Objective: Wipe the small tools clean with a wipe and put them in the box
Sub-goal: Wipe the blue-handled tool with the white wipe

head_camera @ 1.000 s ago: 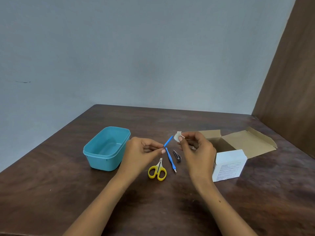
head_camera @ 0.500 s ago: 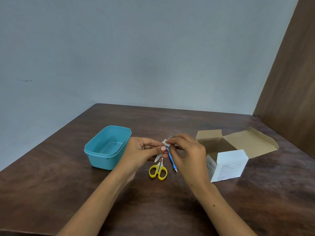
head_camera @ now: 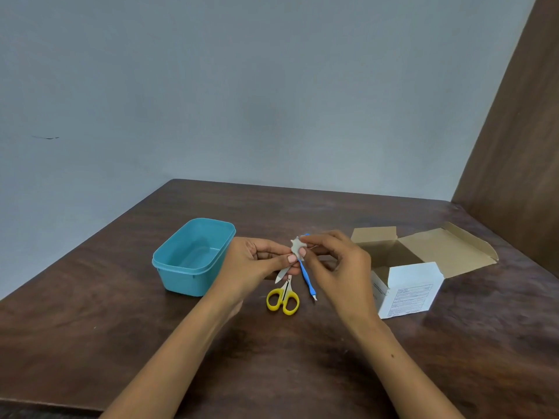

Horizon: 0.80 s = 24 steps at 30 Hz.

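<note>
The left hand [head_camera: 257, 261] pinches 1 small metal tool [head_camera: 282, 273] slanting down out of its fingers, the right hand [head_camera: 335, 264] pinches the wipe [head_camera: 298, 246] at the top end, and the teal box [head_camera: 193, 255] sits just left.

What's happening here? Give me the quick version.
A person is wiping a small tool: the left hand holds it while the right hand rubs it with a white wipe. Yellow scissors and a blue-handled tool lie on the table. The teal box looks empty.
</note>
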Each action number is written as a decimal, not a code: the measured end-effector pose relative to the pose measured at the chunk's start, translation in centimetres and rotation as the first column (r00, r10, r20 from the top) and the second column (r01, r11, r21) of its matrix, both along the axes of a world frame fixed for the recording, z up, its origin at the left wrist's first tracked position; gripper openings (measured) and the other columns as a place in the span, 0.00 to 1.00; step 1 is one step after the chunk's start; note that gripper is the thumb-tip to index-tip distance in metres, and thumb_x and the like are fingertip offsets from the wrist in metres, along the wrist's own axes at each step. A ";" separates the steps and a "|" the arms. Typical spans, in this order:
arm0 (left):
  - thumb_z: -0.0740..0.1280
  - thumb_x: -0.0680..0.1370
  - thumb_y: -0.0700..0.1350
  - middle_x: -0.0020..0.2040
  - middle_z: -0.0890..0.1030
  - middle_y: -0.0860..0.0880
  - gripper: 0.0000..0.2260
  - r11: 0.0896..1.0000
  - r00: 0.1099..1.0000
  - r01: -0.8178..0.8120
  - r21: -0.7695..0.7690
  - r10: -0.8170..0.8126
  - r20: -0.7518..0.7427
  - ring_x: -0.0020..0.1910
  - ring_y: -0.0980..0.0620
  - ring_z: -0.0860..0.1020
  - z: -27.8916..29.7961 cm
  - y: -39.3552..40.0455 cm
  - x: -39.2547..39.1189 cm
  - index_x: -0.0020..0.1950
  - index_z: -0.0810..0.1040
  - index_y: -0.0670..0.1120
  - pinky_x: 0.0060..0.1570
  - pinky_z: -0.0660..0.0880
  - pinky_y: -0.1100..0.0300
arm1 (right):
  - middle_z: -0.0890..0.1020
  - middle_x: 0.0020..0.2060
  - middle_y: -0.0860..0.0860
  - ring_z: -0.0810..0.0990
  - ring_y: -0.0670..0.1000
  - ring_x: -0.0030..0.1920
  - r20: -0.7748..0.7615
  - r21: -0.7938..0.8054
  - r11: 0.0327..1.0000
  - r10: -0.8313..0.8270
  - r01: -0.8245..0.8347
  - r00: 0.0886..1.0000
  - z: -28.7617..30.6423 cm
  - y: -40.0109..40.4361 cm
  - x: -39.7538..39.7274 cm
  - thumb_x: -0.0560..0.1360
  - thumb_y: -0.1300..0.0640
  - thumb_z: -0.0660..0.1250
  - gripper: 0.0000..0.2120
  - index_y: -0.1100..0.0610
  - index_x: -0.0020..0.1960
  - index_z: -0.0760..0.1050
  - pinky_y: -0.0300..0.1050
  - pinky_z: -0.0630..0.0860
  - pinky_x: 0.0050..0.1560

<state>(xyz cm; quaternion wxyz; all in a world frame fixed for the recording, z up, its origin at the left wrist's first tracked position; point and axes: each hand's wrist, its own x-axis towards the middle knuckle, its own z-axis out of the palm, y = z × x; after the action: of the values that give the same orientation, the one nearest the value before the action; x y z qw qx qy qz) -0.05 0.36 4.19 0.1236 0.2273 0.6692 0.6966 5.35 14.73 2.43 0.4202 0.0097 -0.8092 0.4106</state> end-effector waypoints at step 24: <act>0.72 0.71 0.33 0.38 0.85 0.42 0.04 1.000 0.988 -0.012 -0.019 0.009 -0.154 0.36 0.49 0.84 -0.6 0.1 -0.4 0.45 0.84 0.38 0.39 0.81 0.60 | 0.79 0.42 0.47 0.77 0.41 0.40 -0.026 0.130 0.986 -0.101 0.104 0.995 -0.7 -0.2 -0.4 0.69 0.63 0.74 0.08 0.57 0.47 0.84 0.26 0.75 0.41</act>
<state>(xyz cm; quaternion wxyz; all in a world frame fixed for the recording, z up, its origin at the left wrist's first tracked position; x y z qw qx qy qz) -0.49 0.46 3.54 0.0703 0.2756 0.6847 0.6710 4.92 14.55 1.70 0.4469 -0.0005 -0.8298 0.3343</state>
